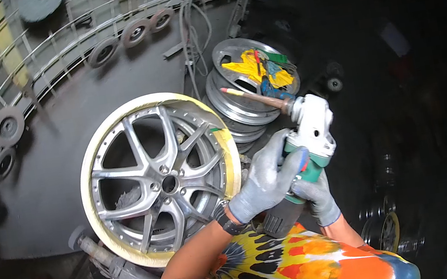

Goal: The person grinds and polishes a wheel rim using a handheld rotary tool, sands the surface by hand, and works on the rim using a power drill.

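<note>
My left hand [264, 177], in a grey coated glove with a dark watch at the wrist, is closed around a green and white angle grinder [313, 169] near its head. My right hand [319, 200], gloved too, grips the lower part of the green body. A long tapered attachment [258, 98] with a yellow and pink tip sticks out leftward from the grinder's head. The dark end of the tool [282, 217] points down toward my shirt. Left of my hands, apart from the tool, stands a silver alloy wheel [147, 168] with yellow masking tape [90, 165] around its rim.
Stacked rims [216, 97] stand beyond the wheel, with a yellow cloth [247, 68] and small tools on top. A wire rack [53, 46] carries several abrasive discs [7, 125]. Grey cables [189, 35] hang beside it. More rims [388, 230] sit in the dark lower right.
</note>
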Motion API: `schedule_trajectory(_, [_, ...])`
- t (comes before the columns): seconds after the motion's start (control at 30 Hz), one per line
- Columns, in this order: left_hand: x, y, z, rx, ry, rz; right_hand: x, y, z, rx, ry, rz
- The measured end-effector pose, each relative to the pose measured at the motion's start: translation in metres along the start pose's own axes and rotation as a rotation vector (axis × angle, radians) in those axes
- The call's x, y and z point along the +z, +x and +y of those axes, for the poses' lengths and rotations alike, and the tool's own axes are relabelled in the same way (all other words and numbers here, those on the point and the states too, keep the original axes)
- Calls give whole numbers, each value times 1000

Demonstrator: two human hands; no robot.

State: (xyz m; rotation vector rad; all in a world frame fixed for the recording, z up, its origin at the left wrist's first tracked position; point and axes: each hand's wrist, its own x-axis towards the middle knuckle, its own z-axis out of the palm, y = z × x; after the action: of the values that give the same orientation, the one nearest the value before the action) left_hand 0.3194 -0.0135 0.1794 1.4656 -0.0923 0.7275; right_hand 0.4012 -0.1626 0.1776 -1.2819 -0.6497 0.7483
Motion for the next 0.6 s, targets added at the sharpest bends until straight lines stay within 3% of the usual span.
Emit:
schedule_trajectory(0.1, [-7,-6,3,123,33,102,14,2,-14,-12,-16,-40])
schedule_trajectory(0.17, [-15,-14,7,151,28,148,16,9,-18,-223,-429,-91])
schedule_trajectory(0.23, [-25,-35,-1,382,354,240,32,16,-26,-238,-445,-159])
schedule_trajectory(0.3, [-31,-43,32,86,-350,271,48,23,-50,-277,-676,-303])
schedule_trajectory(0.33, [-42,-48,45,147,-327,229,49,32,-50,-444,-785,-369])
schedule_trajectory(0.37, [-46,-55,40,168,-271,249,49,33,-42,-289,-685,-382])
schedule_trajectory(0.43, [-61,-87,3,-58,-529,206,61,30,-39,-320,-814,-468])
schedule_trajectory(0.5, [-55,-93,-12,-72,-731,237,58,27,-24,-275,-852,-505])
schedule_trajectory(0.6, [-51,-110,-27,-289,-803,306,52,32,-6,-277,-905,-514])
